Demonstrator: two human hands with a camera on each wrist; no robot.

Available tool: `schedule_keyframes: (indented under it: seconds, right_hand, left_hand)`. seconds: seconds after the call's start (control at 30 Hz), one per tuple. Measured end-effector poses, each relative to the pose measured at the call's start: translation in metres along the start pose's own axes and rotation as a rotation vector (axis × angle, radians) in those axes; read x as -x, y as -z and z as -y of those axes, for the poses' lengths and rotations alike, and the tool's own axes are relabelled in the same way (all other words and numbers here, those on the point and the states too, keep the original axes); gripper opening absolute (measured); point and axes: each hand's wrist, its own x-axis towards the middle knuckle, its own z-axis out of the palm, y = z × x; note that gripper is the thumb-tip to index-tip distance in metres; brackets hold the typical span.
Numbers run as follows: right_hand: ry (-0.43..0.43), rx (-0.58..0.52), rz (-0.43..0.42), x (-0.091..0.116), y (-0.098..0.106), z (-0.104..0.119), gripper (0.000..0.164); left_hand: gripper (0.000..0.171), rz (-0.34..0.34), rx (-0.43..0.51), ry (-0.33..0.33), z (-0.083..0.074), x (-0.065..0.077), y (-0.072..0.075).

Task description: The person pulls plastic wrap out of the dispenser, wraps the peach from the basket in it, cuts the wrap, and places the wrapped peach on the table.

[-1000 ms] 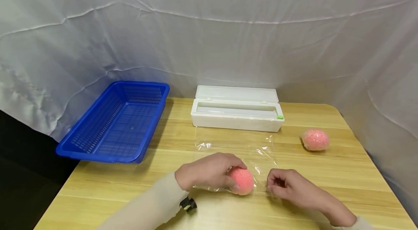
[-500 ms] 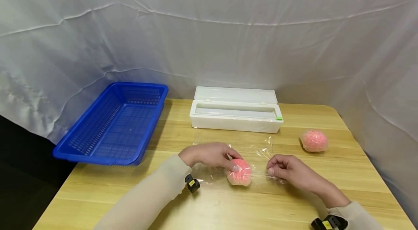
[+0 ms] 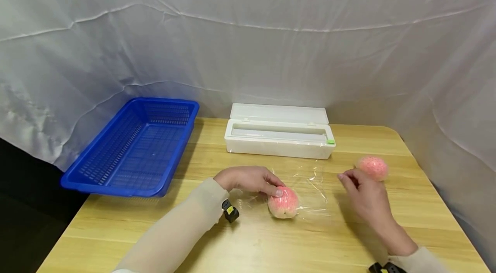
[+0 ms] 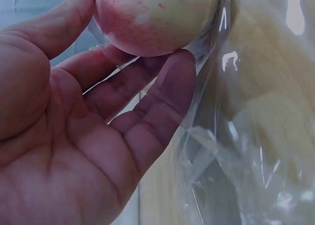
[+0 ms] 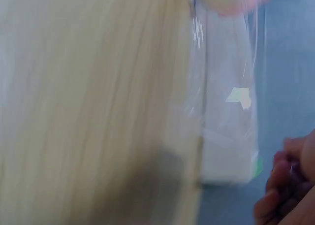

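Note:
A pink and cream peach (image 3: pixel 283 202) sits on the table, partly covered by clear plastic wrap (image 3: pixel 315 184). My left hand (image 3: pixel 249 180) holds it from the left, thumb on its near side; in the left wrist view the fingers (image 4: pixel 170 94) curl under the peach (image 4: pixel 157 18) beside creased wrap (image 4: pixel 236 151). To the right of the wrap, my right hand (image 3: pixel 366 197) hovers with loosely curled fingers and nothing visible in them. Its fingers partly hide a second pink peach (image 3: pixel 373 167) behind. The right wrist view is blurred, with the right hand (image 5: pixel 290 188) at its edge.
A white wrap dispenser box (image 3: pixel 279 146) stands at the back, lid raised, with a green slider (image 3: pixel 330 141) at its right end. The blue basket (image 3: pixel 170 152) occupies the table's left side. A pale curtain (image 3: pixel 248 49) hangs behind.
Wrap has been drawn over the peach, which shifted slightly away from me and turned. My right hand has let go of the wrap and moved right and up, toward the second peach.

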Motion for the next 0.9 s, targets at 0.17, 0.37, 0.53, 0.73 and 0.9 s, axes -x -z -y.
schedule_keyframes:
  seconds: [0.17,0.37,0.53,0.73,0.9]
  right_hand:
    - [0.53,-0.021,-0.079,0.022,-0.021,0.048,0.022]
    - [0.632,0.044,0.106,0.03,-0.046,0.075,0.049]
    - [0.512,0.082,0.208,0.027,-0.054,0.075,0.067]
    - [0.388,0.037,0.27,0.019,-0.057,0.072,0.063]
    - [0.419,0.022,0.276,0.013,-0.057,0.067,0.058]
  left_hand:
    - [0.038,0.027,0.125,0.005,0.004,-0.001,0.003]
    - [0.034,0.059,0.166,-0.007,0.006,-0.003,0.005]
    - [0.038,0.041,0.118,0.0,0.007,-0.003,0.005]
    - [0.035,-0.074,0.039,0.014,0.007,-0.001,0.003]
    - [0.032,-0.152,0.096,0.03,0.009,0.01,0.005]
